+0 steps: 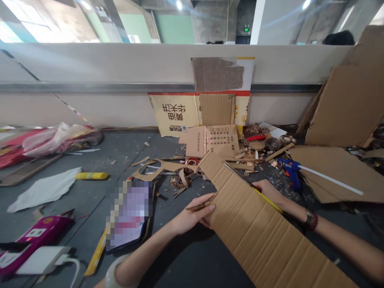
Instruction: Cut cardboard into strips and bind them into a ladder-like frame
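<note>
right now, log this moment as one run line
left hand: on corrugated cardboard strip | right hand: on yellow-edged ruler | nearby: blue hot glue gun

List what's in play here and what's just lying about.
In play: left hand holding a cardboard scrap against a long cardboard strip; right hand at the strip's edge, by a ruler.

Lying about: blue glue gun, cardboard sheet, white cloth, white power bank.
</note>
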Available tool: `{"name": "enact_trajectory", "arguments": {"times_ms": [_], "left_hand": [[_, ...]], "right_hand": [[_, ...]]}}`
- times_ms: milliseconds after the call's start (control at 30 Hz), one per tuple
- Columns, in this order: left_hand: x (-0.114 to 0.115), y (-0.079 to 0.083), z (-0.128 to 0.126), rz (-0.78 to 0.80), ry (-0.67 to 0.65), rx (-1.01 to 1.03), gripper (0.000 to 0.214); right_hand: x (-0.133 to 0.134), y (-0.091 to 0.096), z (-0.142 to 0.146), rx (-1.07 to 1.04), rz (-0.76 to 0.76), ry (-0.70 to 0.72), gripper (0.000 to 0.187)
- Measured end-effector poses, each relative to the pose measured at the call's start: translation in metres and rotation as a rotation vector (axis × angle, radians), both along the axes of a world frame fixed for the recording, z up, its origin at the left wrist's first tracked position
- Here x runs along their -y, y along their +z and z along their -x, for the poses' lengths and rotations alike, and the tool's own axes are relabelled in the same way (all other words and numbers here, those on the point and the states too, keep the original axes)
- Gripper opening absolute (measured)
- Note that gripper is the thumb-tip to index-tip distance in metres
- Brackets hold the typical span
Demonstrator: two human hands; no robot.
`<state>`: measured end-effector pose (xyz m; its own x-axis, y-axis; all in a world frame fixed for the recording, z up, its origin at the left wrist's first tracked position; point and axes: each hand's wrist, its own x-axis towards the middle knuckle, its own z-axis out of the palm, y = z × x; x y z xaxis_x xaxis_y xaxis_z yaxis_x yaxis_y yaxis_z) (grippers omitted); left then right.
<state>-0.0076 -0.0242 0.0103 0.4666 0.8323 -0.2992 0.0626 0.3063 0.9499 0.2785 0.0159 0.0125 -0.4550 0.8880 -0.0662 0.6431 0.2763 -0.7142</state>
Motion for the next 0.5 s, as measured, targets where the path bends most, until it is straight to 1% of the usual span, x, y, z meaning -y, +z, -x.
{"name": "enact_trajectory", "arguments": {"times_ms": [67, 167, 267, 300, 333, 400, 433, 500], "left_hand": [[0.0, 0.0, -0.001, 0.002, 0.002, 0.014, 0.052], [0.0, 0.002, -0.001, 0.013, 0.005, 0.008, 0.052], [0.001, 0.003, -0.003, 0.021, 0.015, -0.026, 0.052], [0.002, 0.003, -0.003, 0.017, 0.015, -0.035, 0.051], [0.002, 0.002, -0.004, 0.009, 0.01, -0.04, 0.049], [0.004, -0.001, -0.005, 0.001, -0.012, -0.037, 0.047], [0.005, -0.003, -0.005, 0.005, -0.024, -0.032, 0.048], [0.005, -0.006, -0.006, 0.029, -0.035, -0.026, 0.052]], "right_hand": [[-0.001, 0.006, -0.004, -0.044, 0.056, 0.025, 0.033], [0.001, 0.022, -0.011, -0.047, 0.092, 0.02, 0.039], [0.005, 0.037, -0.02, -0.048, 0.196, 0.099, 0.041], [0.006, 0.04, -0.023, -0.047, 0.204, 0.114, 0.043], [0.006, 0.042, -0.026, -0.05, 0.195, 0.141, 0.045], [0.004, 0.043, -0.028, -0.055, 0.116, 0.185, 0.046], [0.002, 0.042, -0.026, -0.048, 0.062, 0.203, 0.046], [-0.004, 0.04, -0.018, 0.014, -0.018, 0.192, 0.047]]}}
